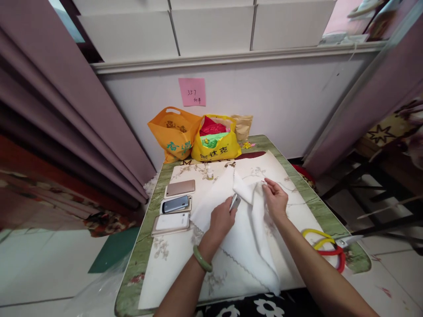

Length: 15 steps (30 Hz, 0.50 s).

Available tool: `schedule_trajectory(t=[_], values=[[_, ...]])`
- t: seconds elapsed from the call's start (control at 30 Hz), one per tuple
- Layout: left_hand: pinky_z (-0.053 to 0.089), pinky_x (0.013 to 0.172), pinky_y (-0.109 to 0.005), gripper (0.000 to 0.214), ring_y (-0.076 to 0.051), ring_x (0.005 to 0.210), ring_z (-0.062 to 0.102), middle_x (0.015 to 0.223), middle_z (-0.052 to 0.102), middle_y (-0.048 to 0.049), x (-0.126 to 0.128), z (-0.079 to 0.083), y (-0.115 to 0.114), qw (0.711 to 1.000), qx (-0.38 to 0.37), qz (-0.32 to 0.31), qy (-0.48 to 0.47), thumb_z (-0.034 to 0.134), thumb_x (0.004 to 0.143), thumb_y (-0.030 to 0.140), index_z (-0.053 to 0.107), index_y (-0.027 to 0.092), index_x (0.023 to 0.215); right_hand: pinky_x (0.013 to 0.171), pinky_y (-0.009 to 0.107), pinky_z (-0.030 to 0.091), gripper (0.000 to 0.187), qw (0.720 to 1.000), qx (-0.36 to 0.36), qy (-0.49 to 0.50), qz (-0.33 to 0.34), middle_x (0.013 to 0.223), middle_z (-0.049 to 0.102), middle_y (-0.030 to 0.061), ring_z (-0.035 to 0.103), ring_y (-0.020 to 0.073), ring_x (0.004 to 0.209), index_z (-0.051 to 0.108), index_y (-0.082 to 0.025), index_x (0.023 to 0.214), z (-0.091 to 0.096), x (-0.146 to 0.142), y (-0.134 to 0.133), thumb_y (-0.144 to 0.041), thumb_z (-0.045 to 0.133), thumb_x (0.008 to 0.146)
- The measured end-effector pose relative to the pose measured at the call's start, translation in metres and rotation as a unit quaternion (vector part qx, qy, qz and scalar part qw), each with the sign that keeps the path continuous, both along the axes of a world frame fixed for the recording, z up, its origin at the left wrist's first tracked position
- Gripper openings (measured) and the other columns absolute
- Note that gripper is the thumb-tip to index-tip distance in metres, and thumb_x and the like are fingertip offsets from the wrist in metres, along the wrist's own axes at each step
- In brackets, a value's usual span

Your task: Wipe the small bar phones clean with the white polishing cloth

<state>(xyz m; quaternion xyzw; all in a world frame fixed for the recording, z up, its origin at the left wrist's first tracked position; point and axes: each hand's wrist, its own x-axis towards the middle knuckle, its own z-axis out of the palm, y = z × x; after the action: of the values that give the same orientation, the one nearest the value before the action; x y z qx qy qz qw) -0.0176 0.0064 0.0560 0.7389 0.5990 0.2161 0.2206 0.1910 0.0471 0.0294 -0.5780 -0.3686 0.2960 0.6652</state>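
Flowered black clothing (261, 306) at the bottom edge, closest to the lens, with both bare forearms reaching in over the desk (137, 259). Left hand (223, 215), green bangle (202, 259) at the wrist: grip closed around a small silver-grey phone (235, 201), held upright at a tilt above the white cloth (243, 237). Right hand (276, 198): grip pinching a raised fold of that same cloth between thumb and fingers, just beside the phone. Cloth spread at a slant across a pale flowered sheet (175, 264), its edge zigzag-cut, rumpled toward the right hand.

Left of the cloth, a column of phones lying flat, each over another flat piece: white phone (172, 221) nearest, blue-grey phone (175, 204) in the middle, gold phone (180, 187) farthest. Small bottle (209, 175) beyond them. Scissors (339, 243) at the desk's right side, one handle yellow, one red, blades pointing outward.

Far end: orange bag (175, 134), yellow bag (216, 152) stuffed with red and green material, brown packet (243, 127) behind. Pink note (192, 92) on the wall above, marked 357.
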Motion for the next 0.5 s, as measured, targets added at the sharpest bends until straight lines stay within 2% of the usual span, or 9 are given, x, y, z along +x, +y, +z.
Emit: schedule_trajectory(t=[0.07, 0.13, 0.23, 0.33, 0.4, 0.5], values=[[0.044, 0.071, -0.029, 0.041, -0.022, 0.082, 0.064, 0.096, 0.07, -0.0065, 0.004, -0.003, -0.005, 0.999, 0.021, -0.008, 0.044, 0.056, 0.083, 0.023, 0.054, 0.026, 0.124, 0.087, 0.036, 0.053, 0.047, 0.999, 0.022, -0.032, -0.015, 0.106, 0.072, 0.0116, 0.068, 0.0209, 0.094, 0.065, -0.014, 0.115, 0.009, -0.008, -0.002, -0.042, 0.066, 0.078], [0.046, 0.074, -0.03, 0.043, -0.023, 0.087, 0.065, 0.098, 0.07, -0.0084, 0.007, -0.012, -0.009, 0.997, 0.042, 0.018, 0.063, 0.057, 0.084, 0.023, 0.051, 0.024, 0.126, 0.084, 0.034, 0.054, 0.041, 0.995, 0.027, -0.096, 0.01, 0.107, 0.071, 0.0087, 0.068, 0.0192, 0.09, 0.065, -0.018, 0.116, 0.014, -0.021, -0.009, -0.041, 0.061, 0.083], [0.048, 0.075, -0.033, 0.043, -0.024, 0.086, 0.065, 0.094, 0.069, -0.0095, 0.007, -0.027, -0.017, 0.996, 0.05, 0.072, 0.033, 0.058, 0.085, 0.029, 0.049, 0.018, 0.125, 0.075, 0.03, 0.056, 0.031, 0.965, 0.012, -0.223, 0.138, 0.104, 0.072, 0.0031, 0.068, 0.0162, 0.078, 0.066, -0.025, 0.115, 0.009, -0.045, -0.026, -0.037, 0.055, 0.088], [0.05, 0.082, -0.035, 0.034, -0.023, 0.094, 0.063, 0.099, 0.067, -0.0078, -0.002, -0.04, -0.028, 0.994, 0.084, 0.059, -0.022, 0.058, 0.083, 0.024, 0.053, 0.019, 0.116, 0.079, 0.032, 0.056, 0.04, 0.929, 0.024, -0.3, 0.218, 0.111, 0.069, 0.0036, 0.067, 0.0177, 0.087, 0.059, -0.027, 0.127, -0.004, -0.059, -0.038, -0.033, 0.056, 0.087], [0.049, 0.089, -0.036, 0.04, -0.023, 0.101, 0.06, 0.107, 0.065, -0.0085, -0.009, -0.046, -0.034, 0.99, 0.127, 0.046, -0.046, 0.059, 0.081, 0.019, 0.052, 0.02, 0.121, 0.079, 0.033, 0.056, 0.048, 0.92, 0.028, -0.321, 0.225, 0.118, 0.066, 0.0065, 0.066, 0.0194, 0.094, 0.053, -0.026, 0.133, -0.012, -0.061, -0.04, -0.034, 0.058, 0.086], [0.05, 0.088, -0.036, 0.043, -0.021, 0.096, 0.061, 0.105, 0.065, -0.0065, -0.016, -0.051, -0.039, 0.986, 0.147, 0.027, -0.068, 0.058, 0.082, 0.019, 0.052, 0.022, 0.124, 0.087, 0.039, 0.054, 0.042, 0.907, 0.032, -0.358, 0.218, 0.126, 0.061, 0.0092, 0.061, 0.0233, 0.107, 0.06, -0.024, 0.124, -0.018, -0.057, -0.037, -0.039, 0.06, 0.085]])
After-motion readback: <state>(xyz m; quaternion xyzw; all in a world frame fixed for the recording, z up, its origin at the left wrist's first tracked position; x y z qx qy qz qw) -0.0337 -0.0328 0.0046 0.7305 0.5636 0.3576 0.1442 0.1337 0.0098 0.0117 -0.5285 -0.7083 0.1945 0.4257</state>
